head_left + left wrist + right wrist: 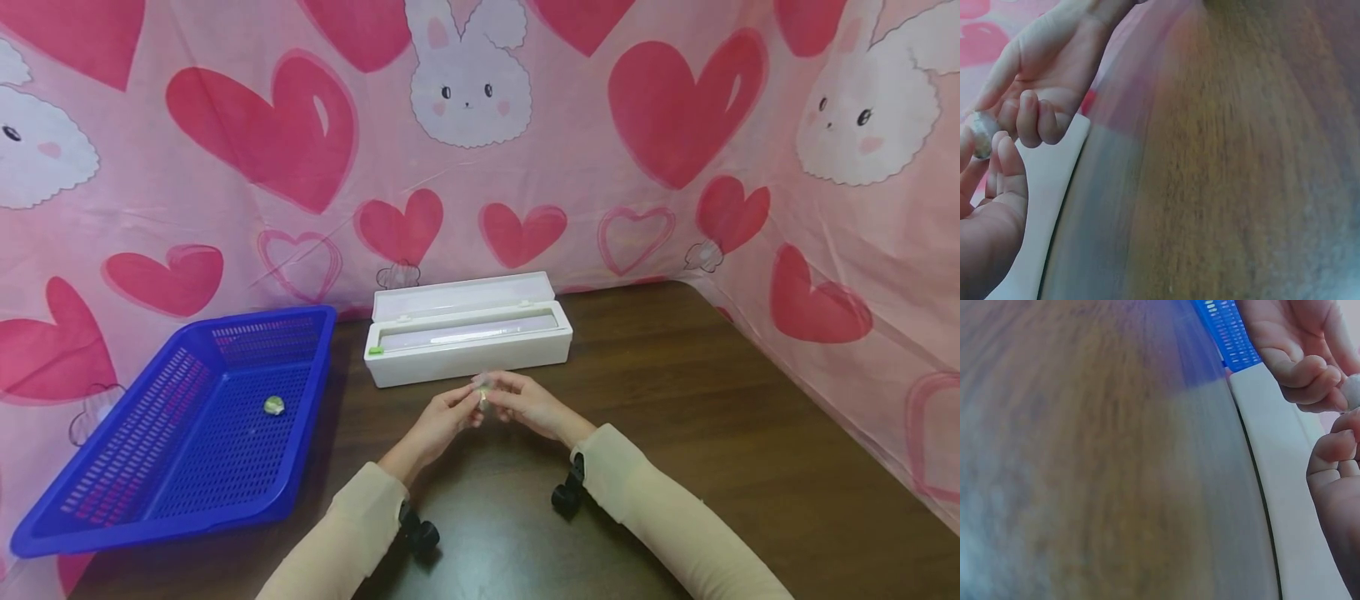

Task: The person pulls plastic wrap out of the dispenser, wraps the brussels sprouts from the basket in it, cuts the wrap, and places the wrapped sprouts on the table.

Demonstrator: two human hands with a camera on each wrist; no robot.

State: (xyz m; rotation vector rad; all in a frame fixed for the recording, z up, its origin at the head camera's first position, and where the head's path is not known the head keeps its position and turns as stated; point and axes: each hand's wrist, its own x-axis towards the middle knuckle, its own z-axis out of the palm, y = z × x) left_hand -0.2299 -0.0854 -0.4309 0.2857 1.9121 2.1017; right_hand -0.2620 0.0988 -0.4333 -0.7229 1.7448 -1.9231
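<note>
Both hands meet in front of the white box, fingertips around a small pale lump [984,134] that looks wrapped in clear film. My left hand [438,423] pinches it from the left, thumb against fingers. From the other side my right hand [531,406] pinches the same lump, its lower fingers curled. A yellowish-green tint shows through the wrapping in the head view; what lies inside cannot be told. Just beyond the hands stands a long white cling film dispenser [471,363], lid raised, with film across its opening and a green slider [376,351] at its left end.
On the left a blue plastic basket [307,417] holds one small round green-and-white piece [274,406]. The dark wooden table [675,467] reaches to the right. Behind stands a pink cloth [570,167] with hearts and rabbits.
</note>
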